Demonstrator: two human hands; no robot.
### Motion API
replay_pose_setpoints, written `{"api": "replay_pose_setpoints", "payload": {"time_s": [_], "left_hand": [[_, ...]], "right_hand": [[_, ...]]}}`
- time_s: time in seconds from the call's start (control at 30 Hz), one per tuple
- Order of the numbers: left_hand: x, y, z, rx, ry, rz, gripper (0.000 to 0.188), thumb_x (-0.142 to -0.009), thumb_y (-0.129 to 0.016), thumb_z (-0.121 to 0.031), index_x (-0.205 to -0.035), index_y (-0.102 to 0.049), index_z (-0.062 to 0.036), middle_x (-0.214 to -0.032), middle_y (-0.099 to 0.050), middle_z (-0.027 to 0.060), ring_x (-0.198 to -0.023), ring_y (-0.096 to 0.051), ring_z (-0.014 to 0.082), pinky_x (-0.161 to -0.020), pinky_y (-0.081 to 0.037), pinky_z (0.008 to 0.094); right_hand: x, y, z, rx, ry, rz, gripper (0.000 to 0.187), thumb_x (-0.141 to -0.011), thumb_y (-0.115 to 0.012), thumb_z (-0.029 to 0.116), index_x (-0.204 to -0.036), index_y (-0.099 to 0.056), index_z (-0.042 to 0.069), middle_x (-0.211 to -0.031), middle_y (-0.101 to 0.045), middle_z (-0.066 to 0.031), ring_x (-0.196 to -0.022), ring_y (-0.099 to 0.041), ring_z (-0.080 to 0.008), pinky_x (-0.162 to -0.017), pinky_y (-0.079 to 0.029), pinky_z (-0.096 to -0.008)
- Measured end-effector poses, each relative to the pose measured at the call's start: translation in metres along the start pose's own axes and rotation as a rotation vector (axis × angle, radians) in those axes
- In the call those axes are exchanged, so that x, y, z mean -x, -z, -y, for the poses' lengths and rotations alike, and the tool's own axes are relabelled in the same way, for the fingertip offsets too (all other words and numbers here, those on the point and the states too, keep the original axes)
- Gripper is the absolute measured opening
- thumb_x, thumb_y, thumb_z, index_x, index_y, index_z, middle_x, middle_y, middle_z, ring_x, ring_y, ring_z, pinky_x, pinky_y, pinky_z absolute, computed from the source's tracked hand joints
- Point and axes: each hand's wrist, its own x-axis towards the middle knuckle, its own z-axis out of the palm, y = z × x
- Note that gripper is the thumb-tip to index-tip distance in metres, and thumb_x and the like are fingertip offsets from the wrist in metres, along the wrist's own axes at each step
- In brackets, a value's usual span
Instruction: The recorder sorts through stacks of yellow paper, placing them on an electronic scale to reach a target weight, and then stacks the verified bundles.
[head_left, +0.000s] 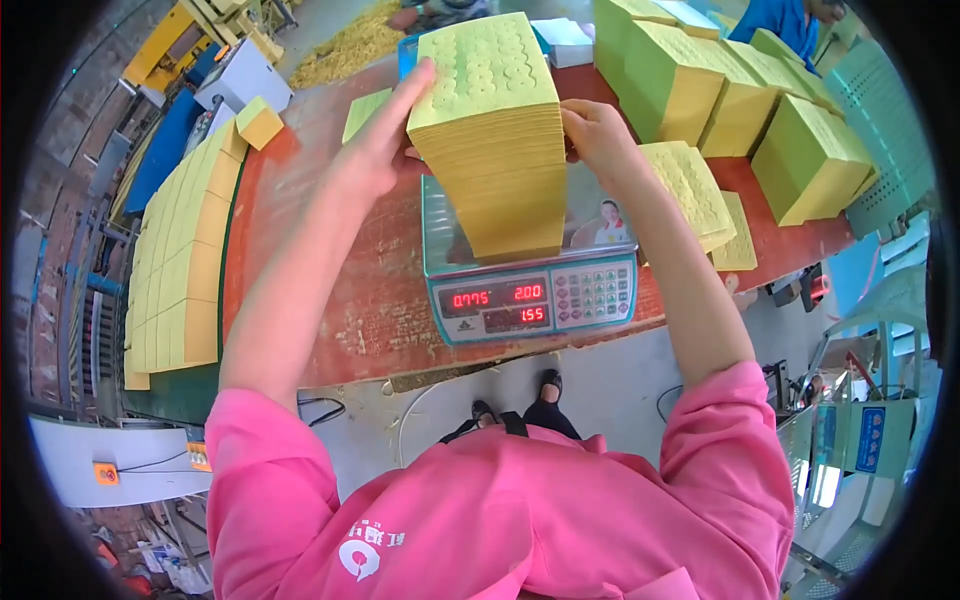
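A tall stack of yellow paper (500, 170), its top sheet stamped with rows of round, coin-like patterns, stands on the digital scale (535, 305). My left hand (385, 140) holds the stack's left side, thumb up near the top edge. On the opposite side, my right hand (600, 140) grips it with bent fingers, partly hidden behind the paper. The scale has a teal and white body, a lit red display and a keypad at its front. Both forearms reach forward on either side of it.
The scale rests on a worn red table (370, 300). Loose yellow piles (690, 195) lie to its right, with taller stacks (660, 85) behind. Yellow blocks (185, 250) line a dark green surface at left. A person in blue (785, 28) is at the far right; another person's arm shows at top centre.
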Motion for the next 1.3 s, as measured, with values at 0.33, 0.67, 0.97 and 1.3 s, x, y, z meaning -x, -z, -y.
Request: {"api": "replay_pose_setpoints", "payload": {"time_s": [0.33,0.67,0.97,1.3], "left_hand": [[-0.032,-0.034,0.091,0.390,-0.182,-0.178,0.056,-0.098,-0.045,-0.050,-0.134,-0.047,-0.0075,-0.126,-0.057,0.0049,-0.110,-0.058,0.0170,-0.087,-0.050,0.0357],[-0.039,-0.050,0.084,0.485,-0.209,-0.299,0.057,-0.099,-0.042,-0.052,-0.135,-0.045,-0.0086,-0.128,-0.054,0.0061,-0.118,-0.052,0.0198,-0.095,-0.047,0.0404],[0.111,0.065,0.181,0.375,-0.139,-0.893,0.065,-0.099,-0.043,-0.048,-0.142,-0.035,0.0004,-0.143,-0.042,0.0180,-0.129,-0.045,0.0324,-0.106,-0.039,0.0469],[0.197,0.059,0.277,0.513,0.122,-0.845,0.029,-0.093,-0.056,-0.025,-0.107,-0.060,0.0006,-0.106,-0.064,0.0158,-0.097,-0.063,0.0254,-0.086,-0.050,0.0357]], "right_hand": [[-0.004,-0.033,-0.027,-0.605,-0.108,0.042,0.061,-0.096,-0.048,0.054,-0.135,-0.051,0.007,-0.125,-0.057,-0.0052,-0.109,-0.053,-0.0145,-0.091,-0.043,-0.0289],[-0.029,-0.023,-0.035,-0.670,-0.194,0.126,0.060,-0.098,-0.042,0.053,-0.135,-0.052,0.006,-0.129,-0.056,-0.0072,-0.114,-0.053,-0.0181,-0.096,-0.041,-0.0328],[0.125,0.071,-0.067,-0.583,-0.015,-0.019,0.038,-0.101,-0.040,0.021,-0.125,-0.055,-0.005,-0.114,-0.063,-0.0154,-0.103,-0.062,-0.0254,-0.090,-0.048,-0.0380],[0.232,0.039,-0.112,-0.693,-0.381,-0.084,0.027,-0.099,-0.043,0.010,-0.114,-0.060,-0.004,-0.094,-0.066,-0.0109,-0.084,-0.064,-0.0211,-0.079,-0.051,-0.0344]]}}
